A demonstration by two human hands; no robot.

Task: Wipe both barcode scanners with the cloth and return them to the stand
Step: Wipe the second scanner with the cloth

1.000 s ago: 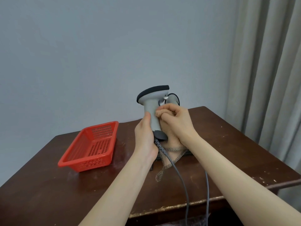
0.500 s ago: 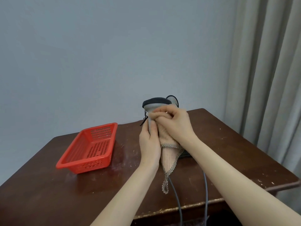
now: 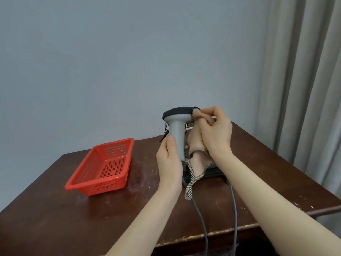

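My left hand [image 3: 170,159] grips the handle of a grey barcode scanner [image 3: 176,133] with a black top, held upright above the table. My right hand [image 3: 215,132] holds a bunched tan cloth [image 3: 196,145] with a checked edge and presses it against the right end of the scanner's head. The cloth's tail hangs down to the table. The dark stand [image 3: 212,172] lies under my hands, mostly hidden. A second scanner is hidden behind my hands; only a dark bit shows behind the held one.
A red plastic basket [image 3: 103,167] sits on the left of the brown wooden table [image 3: 55,209]. Two grey cables [image 3: 234,204] run from the stand over the table's front edge. Grey curtains [image 3: 304,89] hang at the right.
My right hand with the cloth has moved up from the handle to the scanner's head. My left hand shifted its hold on the handle, and the scanner turned a little.
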